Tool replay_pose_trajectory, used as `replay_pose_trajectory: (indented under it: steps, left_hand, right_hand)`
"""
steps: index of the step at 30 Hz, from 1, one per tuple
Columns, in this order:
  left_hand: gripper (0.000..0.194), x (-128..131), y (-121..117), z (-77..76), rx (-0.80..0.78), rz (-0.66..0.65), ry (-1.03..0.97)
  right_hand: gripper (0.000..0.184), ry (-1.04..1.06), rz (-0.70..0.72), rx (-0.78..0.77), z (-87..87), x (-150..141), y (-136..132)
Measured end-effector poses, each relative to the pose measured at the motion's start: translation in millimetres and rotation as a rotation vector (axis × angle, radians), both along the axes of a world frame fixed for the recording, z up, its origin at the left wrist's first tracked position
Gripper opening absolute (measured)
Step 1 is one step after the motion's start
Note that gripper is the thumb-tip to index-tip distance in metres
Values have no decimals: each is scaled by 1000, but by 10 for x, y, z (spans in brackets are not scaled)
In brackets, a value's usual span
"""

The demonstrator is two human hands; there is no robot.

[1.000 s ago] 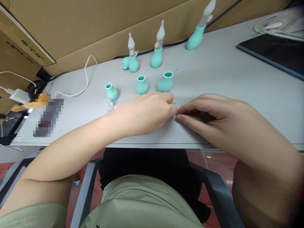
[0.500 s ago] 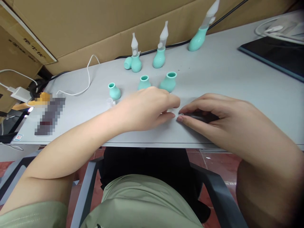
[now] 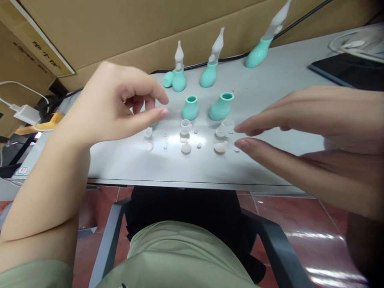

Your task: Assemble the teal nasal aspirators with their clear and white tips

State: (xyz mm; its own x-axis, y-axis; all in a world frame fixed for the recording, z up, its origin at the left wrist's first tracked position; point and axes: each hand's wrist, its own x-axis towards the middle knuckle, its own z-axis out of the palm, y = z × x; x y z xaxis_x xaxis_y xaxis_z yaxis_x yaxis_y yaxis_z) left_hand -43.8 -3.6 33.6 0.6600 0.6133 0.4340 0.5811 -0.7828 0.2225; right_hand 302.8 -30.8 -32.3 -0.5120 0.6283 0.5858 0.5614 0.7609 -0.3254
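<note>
My left hand [image 3: 117,102] is raised above the grey table [image 3: 126,160], fingers loosely curled and apart, holding nothing. My right hand [image 3: 303,132] hovers at the right, fingers stretched out and empty, its fingertips close to a clear cup part [image 3: 225,128] and a whitish cone tip [image 3: 221,147]. Between the hands lie several small clear pieces: a clear collar [image 3: 185,126], a round cap [image 3: 186,149] and tiny beads. Behind them stand two open teal bulbs [image 3: 190,108] [image 3: 222,107]. A third bulb is mostly hidden behind my left fingers.
Three assembled teal bulbs with clear nozzles [image 3: 179,76] [image 3: 211,70] [image 3: 264,42] stand at the back by a cardboard wall [image 3: 120,28]. A black cable runs behind them. A dark tablet [image 3: 348,66] lies far right, a white charger [image 3: 25,114] far left.
Both hands have lifted off the table and moved apart, the left up and left, the right to the right. The small clear parts that they covered now show.
</note>
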Motion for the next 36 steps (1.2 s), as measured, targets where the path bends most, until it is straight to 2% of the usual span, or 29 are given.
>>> replay_pose_trajectory:
  steps: [2,4,5,7,9,13,17,20,25,31,33,36]
  left_hand:
    - [16,-136,42,-48,-150,-62,14]
    - [22,-207,64,-81,-329,-37,42]
    - [23,-221,66,-92,-414,0,71]
    - [24,-225,56,-107,-539,80,137]
    - [28,-222,35,-125,-602,126,204]
    - [31,-235,-19,-173,-564,145,275]
    - [30,-228,-55,-189,-427,124,285]
    - [28,-201,-62,-192,-406,106,317]
    - [27,-168,-63,-243,-427,91,412]
    - [22,-210,-71,-274,-441,62,340]
    - [16,-224,-91,-254,-444,48,249]
    - [4,-218,-125,-238,-467,64,6]
  right_hand:
    - [18,-68,128,57,138,-184,70]
    - [21,-168,258,64,259,-429,158]
    - [21,-250,289,6,309,-566,203]
    - [20,-428,257,-140,373,-839,288]
    - [18,-610,258,-212,386,-1064,354]
    - [20,-758,249,-169,313,-1269,413]
    - [25,-792,276,-77,257,-1285,420]
    - [24,-813,286,-86,251,-1298,426]
    - [29,-800,310,-135,219,-1316,415]
    - [28,-679,309,-154,100,-1290,443]
    - [25,-520,321,-169,63,-1231,472]
    - [23,-128,361,-216,41,-1102,523]
